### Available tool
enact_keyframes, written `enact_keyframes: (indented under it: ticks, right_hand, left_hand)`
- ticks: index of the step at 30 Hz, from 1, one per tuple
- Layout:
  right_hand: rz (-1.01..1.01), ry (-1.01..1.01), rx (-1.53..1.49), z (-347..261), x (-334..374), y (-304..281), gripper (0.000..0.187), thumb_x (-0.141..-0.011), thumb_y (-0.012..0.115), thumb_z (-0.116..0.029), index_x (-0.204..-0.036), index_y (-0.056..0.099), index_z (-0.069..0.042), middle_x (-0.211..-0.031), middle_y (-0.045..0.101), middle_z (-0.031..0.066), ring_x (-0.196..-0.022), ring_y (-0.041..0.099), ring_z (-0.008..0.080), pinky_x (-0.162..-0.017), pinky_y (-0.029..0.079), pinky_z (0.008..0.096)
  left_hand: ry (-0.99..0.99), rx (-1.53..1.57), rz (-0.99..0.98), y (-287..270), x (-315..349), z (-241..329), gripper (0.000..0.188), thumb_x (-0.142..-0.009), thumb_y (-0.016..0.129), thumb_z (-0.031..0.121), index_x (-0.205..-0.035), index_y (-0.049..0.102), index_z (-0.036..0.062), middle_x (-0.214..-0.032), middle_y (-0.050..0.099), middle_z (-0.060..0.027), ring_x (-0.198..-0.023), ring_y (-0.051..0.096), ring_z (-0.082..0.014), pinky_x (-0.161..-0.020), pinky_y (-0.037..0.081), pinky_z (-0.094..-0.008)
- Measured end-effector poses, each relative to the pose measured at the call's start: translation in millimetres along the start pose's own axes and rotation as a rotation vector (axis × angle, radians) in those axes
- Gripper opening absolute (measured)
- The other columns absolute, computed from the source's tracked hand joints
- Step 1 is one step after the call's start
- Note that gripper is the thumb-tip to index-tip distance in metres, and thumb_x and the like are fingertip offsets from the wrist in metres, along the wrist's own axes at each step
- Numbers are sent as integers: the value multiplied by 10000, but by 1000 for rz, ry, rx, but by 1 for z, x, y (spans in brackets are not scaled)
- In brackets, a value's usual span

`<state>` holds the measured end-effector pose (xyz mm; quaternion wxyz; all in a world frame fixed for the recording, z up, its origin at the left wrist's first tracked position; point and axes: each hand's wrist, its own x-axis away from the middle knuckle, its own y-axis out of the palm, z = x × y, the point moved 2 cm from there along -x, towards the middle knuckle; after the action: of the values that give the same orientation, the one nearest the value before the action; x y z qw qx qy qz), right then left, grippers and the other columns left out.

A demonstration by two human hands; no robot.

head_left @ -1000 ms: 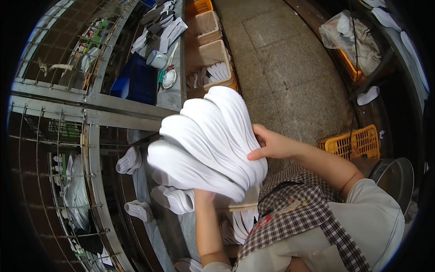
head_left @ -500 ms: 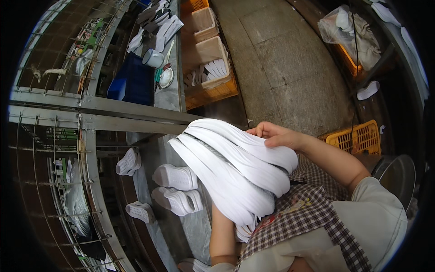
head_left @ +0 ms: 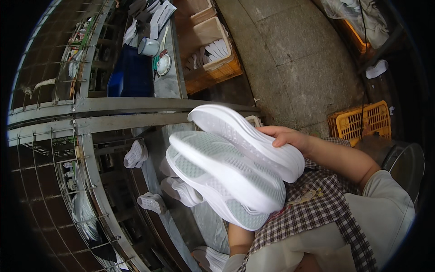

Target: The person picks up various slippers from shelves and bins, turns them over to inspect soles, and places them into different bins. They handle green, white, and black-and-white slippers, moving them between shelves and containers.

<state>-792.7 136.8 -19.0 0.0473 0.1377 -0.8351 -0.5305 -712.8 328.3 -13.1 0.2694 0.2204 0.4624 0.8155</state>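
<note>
A bundle of white shoe soles [head_left: 226, 170] spreads across the middle of the view, some with pale grey-green patterned undersides turned up. My right hand [head_left: 290, 138] grips the uppermost sole [head_left: 253, 140] at its far edge, thumb on top and fingers curled against the side. Below the bundle my left forearm [head_left: 240, 238] comes up from the lower edge; the left hand itself is hidden behind the soles. More white soles [head_left: 183, 190] lie on the grey bench to the left, and a stack [head_left: 210, 258] sits near the lower edge.
A metal mesh frame [head_left: 136, 104] stands at the left. Past it, a side bench holds a mug [head_left: 148, 46], a small white-lidded container [head_left: 163, 65] and a blue bin [head_left: 131, 75]. Orange crates [head_left: 213, 79] hold soles; a yellow basket [head_left: 362, 124] is at the right.
The bundle has fanned apart and tilted, so patterned undersides now show where edges were stacked together. My right hand has shifted slightly right with the top sole, and the whole view has shifted.
</note>
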Motion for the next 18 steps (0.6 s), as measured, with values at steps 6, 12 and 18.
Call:
enact_keyframes:
  ticks: [6, 12, 18]
  right_hand:
    - [-7, 79, -294, 23, 1, -18, 793, -721, 549, -177, -1424, 232, 7, -1317, 452, 212, -1143, 548, 266, -965, 465, 366]
    - [-17, 42, -355, 28, 1, -19, 800, -701, 561, -181, -1410, 254, 27, -1279, 488, 222, -1086, 586, 275, -934, 491, 378]
    - [80, 50, 21, 28, 3, -29, 843, -669, 617, -234, -1394, 293, 47, -1294, 474, 225, -1137, 546, 262, -984, 444, 372]
  left_hand:
    - [26, 46, -31, 2, 41, -1, 539, -965, 448, 232, -1412, 265, -6, -984, 540, -102, -831, 552, -199, -637, 510, -288]
    - [98, -123, 89, 30, 73, -6, 539, -966, 442, 232, -1414, 260, -7, -950, 540, -96, -799, 551, -188, -608, 510, -276]
    - [78, -100, 83, 11, 2, 29, 539, -968, 437, 231, -1416, 256, -8, -915, 540, -90, -766, 550, -178, -578, 509, -264]
